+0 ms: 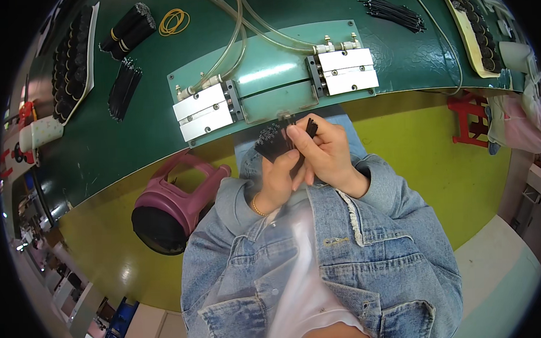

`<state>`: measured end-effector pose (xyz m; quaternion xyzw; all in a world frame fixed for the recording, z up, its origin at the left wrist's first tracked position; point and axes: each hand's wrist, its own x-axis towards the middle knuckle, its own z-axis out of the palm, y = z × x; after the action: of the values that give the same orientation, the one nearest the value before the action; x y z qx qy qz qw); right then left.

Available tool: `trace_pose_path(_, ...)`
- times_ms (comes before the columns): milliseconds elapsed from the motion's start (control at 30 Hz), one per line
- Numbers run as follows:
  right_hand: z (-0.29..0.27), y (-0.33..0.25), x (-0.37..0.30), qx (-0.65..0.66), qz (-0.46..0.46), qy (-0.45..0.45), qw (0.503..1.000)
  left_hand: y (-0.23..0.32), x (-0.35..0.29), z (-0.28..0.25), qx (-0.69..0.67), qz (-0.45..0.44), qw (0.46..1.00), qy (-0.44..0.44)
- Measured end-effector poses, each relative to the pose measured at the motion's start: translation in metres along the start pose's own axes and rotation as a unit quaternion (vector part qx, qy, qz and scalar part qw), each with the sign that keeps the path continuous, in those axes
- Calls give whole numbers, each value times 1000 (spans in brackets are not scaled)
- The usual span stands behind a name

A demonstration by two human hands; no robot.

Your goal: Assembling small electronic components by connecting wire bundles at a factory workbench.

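Near the frame's centre, gripping a fanned bundle of thin black rods (271,144) in the left hand (280,179), the nearer one, with long axis slanting toward upper left, just left of the right hand (328,148). Pinching a few separate rods (312,127) in the right hand, too overlapped to count. On the bench (149,104): one banded bundle (128,32) and one loose bundle (125,90) at upper left, one dark bundle (394,14) at upper right, two grooved silver blocks (203,115) on one green plate (266,53), upper centre.
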<state>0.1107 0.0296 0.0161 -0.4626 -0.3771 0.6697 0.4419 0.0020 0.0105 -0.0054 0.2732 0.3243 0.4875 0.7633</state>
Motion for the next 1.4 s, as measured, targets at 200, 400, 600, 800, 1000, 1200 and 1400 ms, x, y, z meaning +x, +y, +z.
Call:
trace_pose_path(200, 0, 3, 1, 3, -7, 14, 1000, -2, 0, 4, 26, 29, 998, 51)
trace_pose_path(400, 1, 4, 2, -9, -13, 16, 1000, -5, -1, 1, 36, 34, 998, 48)
trace_pose_path(600, 1, 7, 2, -4, -12, 17, 1000, -3, 0, 2, 30, 32, 998, 51)
trace_pose_path(800, 2, -2, 2, 36, 26, 9, 999, -4, -1, -5, 53, 11, 998, 34)
trace_pose_path(1000, -2, -3, 0, 42, 34, -25, 998, 1, -2, -2, 71, -24, 997, 25)
trace_pose_path(1200, 2, -4, 1, 22, 6, 2, 1000, -1, -1, 3, 46, 12, 998, 35)
trace_pose_path(1400, 2, -2, 3, 42, 20, -6, 999, -3, 0, 1, 27, 29, 999, 32)
